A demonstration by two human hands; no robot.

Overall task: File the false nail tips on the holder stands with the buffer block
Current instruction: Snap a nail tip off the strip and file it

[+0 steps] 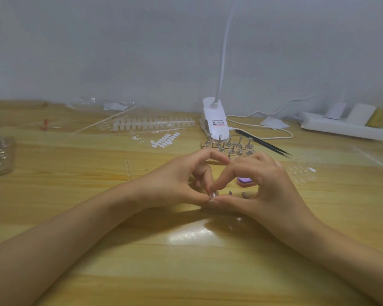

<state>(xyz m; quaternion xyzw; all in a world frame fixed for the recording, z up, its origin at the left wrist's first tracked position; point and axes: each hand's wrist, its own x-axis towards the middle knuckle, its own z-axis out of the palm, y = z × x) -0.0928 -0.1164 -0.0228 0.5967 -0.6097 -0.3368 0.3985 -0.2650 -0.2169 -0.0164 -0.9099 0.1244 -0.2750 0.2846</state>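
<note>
My left hand [177,182] and my right hand [265,186] meet fingertip to fingertip over the middle of the wooden table [186,250]. Together they pinch one small glossy false nail tip [214,193]; whatever stand it sits on is hidden by the fingers. Two more nail tips [237,193] stand just to its right, under my right palm. The purple buffer block [244,181] lies on the table behind my right fingers, untouched. A cluster of metal holder stands [232,145] sits farther back.
A white clip lamp [215,120] stands behind the holders, with black tweezers [264,142] to its right. A power strip [345,127] is at the far right. A strip of nail tips [153,124] and white adhesive tabs [165,140] lie back left, a clear box [0,155] at the left edge.
</note>
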